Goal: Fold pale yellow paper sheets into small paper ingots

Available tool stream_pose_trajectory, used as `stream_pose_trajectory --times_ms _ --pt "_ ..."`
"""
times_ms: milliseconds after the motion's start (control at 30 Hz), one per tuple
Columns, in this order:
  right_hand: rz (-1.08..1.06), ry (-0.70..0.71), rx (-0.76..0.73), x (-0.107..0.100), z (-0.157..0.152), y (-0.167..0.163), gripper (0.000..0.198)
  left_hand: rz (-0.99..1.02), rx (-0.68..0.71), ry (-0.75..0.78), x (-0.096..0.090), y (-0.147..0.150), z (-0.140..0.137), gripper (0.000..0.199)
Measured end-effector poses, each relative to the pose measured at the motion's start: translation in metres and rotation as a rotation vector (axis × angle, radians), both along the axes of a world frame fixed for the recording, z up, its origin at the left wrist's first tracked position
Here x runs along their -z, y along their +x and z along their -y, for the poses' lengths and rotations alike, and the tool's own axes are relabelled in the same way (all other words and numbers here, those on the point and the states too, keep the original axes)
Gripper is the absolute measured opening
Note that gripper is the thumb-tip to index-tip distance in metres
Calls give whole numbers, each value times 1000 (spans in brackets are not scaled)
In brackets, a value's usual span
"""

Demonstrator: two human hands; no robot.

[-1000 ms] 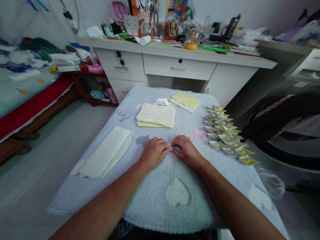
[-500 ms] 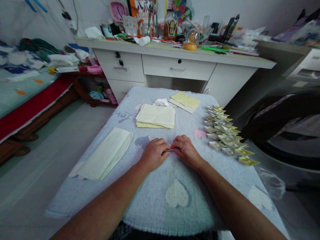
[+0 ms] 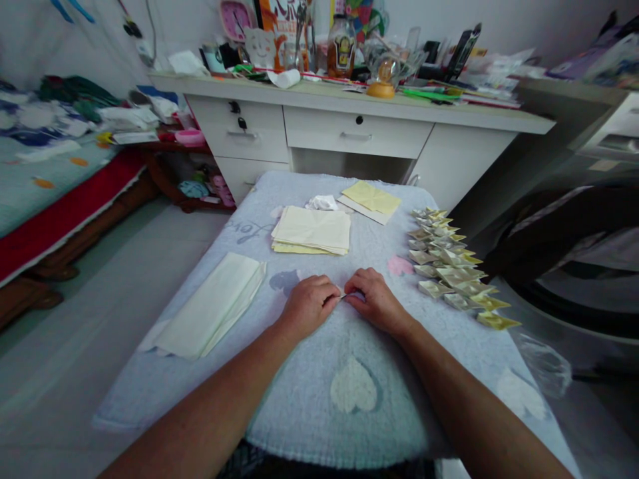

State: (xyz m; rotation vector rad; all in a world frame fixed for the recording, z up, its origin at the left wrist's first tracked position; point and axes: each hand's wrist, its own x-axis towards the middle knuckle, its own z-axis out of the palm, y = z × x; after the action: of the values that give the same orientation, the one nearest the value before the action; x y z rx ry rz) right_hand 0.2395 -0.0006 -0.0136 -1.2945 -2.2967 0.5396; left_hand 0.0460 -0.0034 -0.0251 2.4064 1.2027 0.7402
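My left hand point(image 3: 312, 303) and my right hand point(image 3: 373, 298) meet over the middle of the cloth-covered table, fingers pinched. Between them is a small folded piece of paper point(image 3: 342, 297), mostly hidden by the fingertips; only a thin edge shows. Beyond the hands lies a stack of cream and yellow paper sheets point(image 3: 312, 229). To the right of my right hand, folded paper boats point(image 3: 449, 266) stand in close rows, several of them yellow. A longer folded pale paper bundle point(image 3: 210, 309) rests left of my left hand.
Yellow and white sheets point(image 3: 372, 199) and a crumpled white tissue point(image 3: 322, 203) lie near the table's far end. Behind stands a white desk point(image 3: 349, 110) crowded with jars and stationery. A bed point(image 3: 54, 179) is at left, a washing machine point(image 3: 574, 266) at right.
Both hands stay in nearly the same place. The fingertips have shifted slightly on the small folded paper, and less of its edge shows now. The other papers have not moved.
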Motion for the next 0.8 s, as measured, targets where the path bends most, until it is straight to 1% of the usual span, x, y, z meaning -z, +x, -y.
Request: stream_pose_trajectory --times_ms 300,533,667,800 --pt "55 29 46 2 2 -5 3 -12 14 -5 -3 1 1 13" --pt "113 53 25 1 2 -6 6 -54 -15 -24 -5 4 3 3" --pt "145 25 11 -2 -1 -7 9 -40 -25 -40 -4 5 1 12" --pt "167 -24 -9 -8 -4 -8 11 -25 -47 -59 -3 7 -1 15"
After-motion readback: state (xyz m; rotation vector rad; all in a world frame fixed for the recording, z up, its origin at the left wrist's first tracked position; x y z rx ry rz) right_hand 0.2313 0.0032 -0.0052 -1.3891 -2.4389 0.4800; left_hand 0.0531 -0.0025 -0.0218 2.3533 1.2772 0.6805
